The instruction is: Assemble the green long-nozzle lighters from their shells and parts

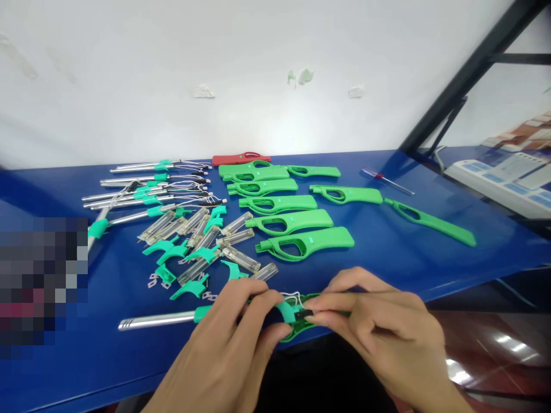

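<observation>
At the table's near edge both hands work on one green lighter shell [297, 327] with a silver metal tube [157, 320] sticking out to its left. My left hand [235, 338] is closed over the shell's left part, near a teal trigger piece. My right hand [379, 327] pinches a small black part with white wires [303, 314] against the shell. Most of the shell is hidden under my fingers.
On the blue table [430, 252] lie several green lighter shells [303, 244], a red shell [241, 158], silver tubes with wires [146, 198], clear fuel tanks [241, 258], teal triggers [172, 249] and a screwdriver [387, 180]. A black frame stands at the right. A blurred patch covers the left.
</observation>
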### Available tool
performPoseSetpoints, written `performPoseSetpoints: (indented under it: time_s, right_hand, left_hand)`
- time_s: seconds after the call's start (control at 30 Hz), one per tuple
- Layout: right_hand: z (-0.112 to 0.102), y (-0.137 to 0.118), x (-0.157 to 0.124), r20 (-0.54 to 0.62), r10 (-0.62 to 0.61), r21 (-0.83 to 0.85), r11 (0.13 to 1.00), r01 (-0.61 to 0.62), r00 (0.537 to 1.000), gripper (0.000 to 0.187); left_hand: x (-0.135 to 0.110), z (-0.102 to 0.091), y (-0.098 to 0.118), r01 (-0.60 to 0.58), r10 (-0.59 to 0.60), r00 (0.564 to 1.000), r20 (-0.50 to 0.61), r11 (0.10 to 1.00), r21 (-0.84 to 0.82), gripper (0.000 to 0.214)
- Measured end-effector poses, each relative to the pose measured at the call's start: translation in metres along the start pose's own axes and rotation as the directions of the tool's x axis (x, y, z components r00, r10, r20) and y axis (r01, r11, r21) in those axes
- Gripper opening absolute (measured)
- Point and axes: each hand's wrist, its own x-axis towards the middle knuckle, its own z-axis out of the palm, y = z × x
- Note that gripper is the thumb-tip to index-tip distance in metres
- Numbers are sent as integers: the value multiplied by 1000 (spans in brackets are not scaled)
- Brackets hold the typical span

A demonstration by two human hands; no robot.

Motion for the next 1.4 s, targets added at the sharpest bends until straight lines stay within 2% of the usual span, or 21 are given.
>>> performPoseSetpoints:
  time_s: [0.23, 0.4, 0.53, 0.7, 1.07, 1.33, 1.4]
  right_hand:
    - [2, 1, 0, -33, -66, -14, 998, 65, 997, 48]
    - [2, 1, -2, -27, -89, -35, 995, 88, 996, 43]
    - [2, 2, -4, -25, -113, -54, 992, 112, 993, 41]
    - [3, 5, -6, -13, -136, -91, 987, 134, 991, 30]
    - [5, 8, -8, -34, -175, -97, 980, 171, 984, 28]
    - [5, 10, -19, -22, -81, -20, 997, 80, 997, 29]
    - [4, 10, -19, -19, -100, -13, 995, 100, 995, 29]
  left_hand:
    - [-2, 0, 0, -27, 28, 999, -19, 999, 33, 26]
    - [-5, -2, -1, -92, 89, 995, 47, 994, 66, 24]
    - [-7, 0, 1, -23, 23, 1000, 4, 997, 74, 29]
    - [-6, 3, 1, -38, 40, 999, -19, 997, 66, 27]
    - [-5, 4, -1, -33, 34, 998, -56, 999, 30, 23]
    - [-6, 6, -3, -65, 67, 996, -63, 997, 32, 23]
    - [-6, 7, -3, -59, 60, 996, -64, 998, 27, 23]
